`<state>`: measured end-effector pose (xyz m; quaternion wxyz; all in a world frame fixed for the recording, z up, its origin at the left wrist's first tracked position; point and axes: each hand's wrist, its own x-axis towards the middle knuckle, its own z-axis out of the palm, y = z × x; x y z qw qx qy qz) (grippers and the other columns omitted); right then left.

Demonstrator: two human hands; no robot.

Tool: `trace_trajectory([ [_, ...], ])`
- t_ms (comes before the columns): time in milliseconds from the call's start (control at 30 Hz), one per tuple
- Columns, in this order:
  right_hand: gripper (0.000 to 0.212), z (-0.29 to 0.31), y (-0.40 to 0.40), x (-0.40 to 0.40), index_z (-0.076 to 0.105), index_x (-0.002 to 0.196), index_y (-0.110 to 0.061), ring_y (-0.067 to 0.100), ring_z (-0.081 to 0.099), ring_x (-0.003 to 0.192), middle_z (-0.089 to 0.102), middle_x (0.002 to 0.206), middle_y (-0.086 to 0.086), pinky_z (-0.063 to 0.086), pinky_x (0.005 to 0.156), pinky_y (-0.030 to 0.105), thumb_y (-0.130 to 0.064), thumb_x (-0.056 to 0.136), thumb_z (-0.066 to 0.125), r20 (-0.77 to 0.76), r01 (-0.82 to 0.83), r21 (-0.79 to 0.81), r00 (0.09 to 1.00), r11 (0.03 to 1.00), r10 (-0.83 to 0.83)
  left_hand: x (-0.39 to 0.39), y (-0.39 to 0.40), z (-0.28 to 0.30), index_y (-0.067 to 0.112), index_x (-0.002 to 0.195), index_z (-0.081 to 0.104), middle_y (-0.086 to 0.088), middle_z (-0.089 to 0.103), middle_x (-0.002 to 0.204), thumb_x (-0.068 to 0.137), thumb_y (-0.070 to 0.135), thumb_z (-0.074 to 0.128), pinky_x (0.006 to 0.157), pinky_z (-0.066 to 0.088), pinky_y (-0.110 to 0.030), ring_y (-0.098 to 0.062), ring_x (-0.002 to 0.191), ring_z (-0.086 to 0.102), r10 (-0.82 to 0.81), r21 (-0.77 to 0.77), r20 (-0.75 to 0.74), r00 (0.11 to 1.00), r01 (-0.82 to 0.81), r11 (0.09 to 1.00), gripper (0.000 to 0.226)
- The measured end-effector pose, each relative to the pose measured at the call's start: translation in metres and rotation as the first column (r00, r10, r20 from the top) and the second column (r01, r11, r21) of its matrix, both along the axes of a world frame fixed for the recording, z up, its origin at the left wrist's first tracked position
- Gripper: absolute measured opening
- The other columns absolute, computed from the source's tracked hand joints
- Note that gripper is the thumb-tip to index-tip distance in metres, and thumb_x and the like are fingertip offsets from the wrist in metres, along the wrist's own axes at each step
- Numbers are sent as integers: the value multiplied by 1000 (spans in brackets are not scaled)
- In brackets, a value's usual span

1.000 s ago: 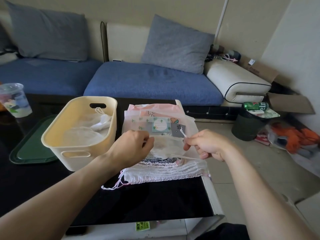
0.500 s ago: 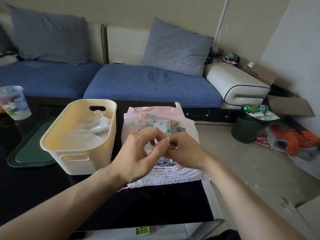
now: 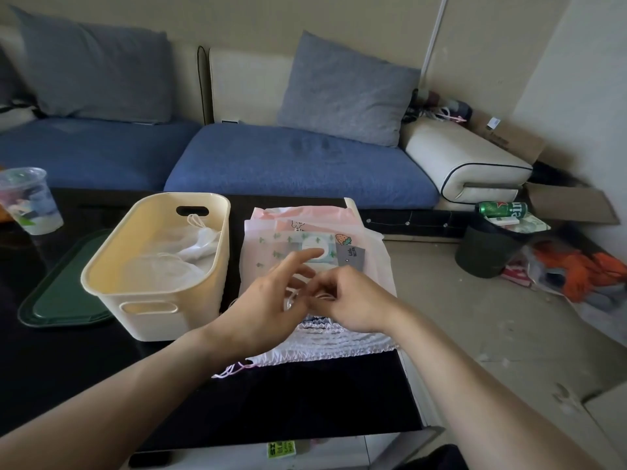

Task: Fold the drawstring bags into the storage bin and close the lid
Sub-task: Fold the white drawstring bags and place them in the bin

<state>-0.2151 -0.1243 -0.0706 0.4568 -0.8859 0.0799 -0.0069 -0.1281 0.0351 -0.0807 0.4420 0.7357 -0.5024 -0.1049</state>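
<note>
Your left hand (image 3: 268, 301) is spread, fingers extended; your right hand (image 3: 346, 300) pinches a white cord (image 3: 291, 301) over the bags (image 3: 339, 344), right of the bin (image 3: 149, 300).

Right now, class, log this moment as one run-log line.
left hand: touching cord | right hand: pinching cord | bags: stacked beside bin | bin: open | lid: off

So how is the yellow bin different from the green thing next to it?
The cream-yellow bin is tall and deep, with handle holes; the green lid is flat and thin. The bin holds pale folded bags; the lid holds nothing and lies partly behind the bin. The bin stands beside the stack of bags; the lid lies on the bin's far side from it. Both have rounded corners and sit on the dark table.
</note>
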Motion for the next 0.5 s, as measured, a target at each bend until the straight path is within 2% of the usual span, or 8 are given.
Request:
trace_trajectory([
  [33,23,-1,0,1,71,80,-36,1,67,88,70,81,-21,52,86,22,-18,94,71,-20,-2,-10,1000,1000,2,0,-1,-1,42,141,37,9,57,118,94,17,62,91,55,-31,-6,104,64,7,13,-12,1000,-7,1000,58],
  [100,20,-1,-1,2,72,82,-32,2,66,87,71,83,-17,52,84,24,-16,94,71,-27,3,-31,1000,1000,-4,2,-3,-2,41,142,37,5,55,119,91,18,67,85,57,-29,-6,96,66,51,23,-50,997,-50,998,63],
  [233,18,2,-8,-3,71,86,-31,-7,58,55,68,66,-21,43,51,12,-17,96,67,4,23,26,1000,999,-23,13,-3,2,26,129,52,-4,66,98,82,6,77,70,60,-29,-13,72,70,144,31,-211,967,-141,990,57],
  [300,16,5,-16,-5,72,91,-25,-3,55,48,69,66,-16,41,44,13,-13,97,64,61,104,134,992,985,-113,17,0,2,18,116,60,-7,69,88,79,-5,73,67,59,-30,-17,66,71,217,40,-243,945,-214,976,45],
  [367,15,3,-29,-3,73,94,-16,4,57,52,70,68,-7,44,47,17,-7,96,63,139,304,315,922,899,-361,22,4,0,15,109,62,-6,71,85,81,-5,71,65,60,-29,-15,65,71,318,49,-239,917,-316,948,35],
  [433,14,-3,-44,0,74,103,-9,13,62,63,71,76,2,55,58,27,-5,97,62,120,488,497,781,718,-613,28,7,-2,13,110,60,-3,72,84,86,4,68,64,59,-31,-13,68,71,406,55,-234,884,-404,913,27],
  [467,18,-6,-52,-1,71,112,-7,16,65,73,72,85,4,59,69,34,-10,97,62,82,555,497,735,667,-673,30,6,-2,13,113,57,-1,71,86,88,12,66,63,58,-31,-14,71,70,441,81,-224,869,-434,897,26],
  [500,28,-10,-59,-2,66,124,-9,18,65,86,71,100,3,58,83,40,-19,98,63,24,620,403,728,673,-686,31,5,-2,13,117,54,0,69,94,91,23,65,65,54,-30,-15,77,68,474,144,-191,859,-453,880,30],
])
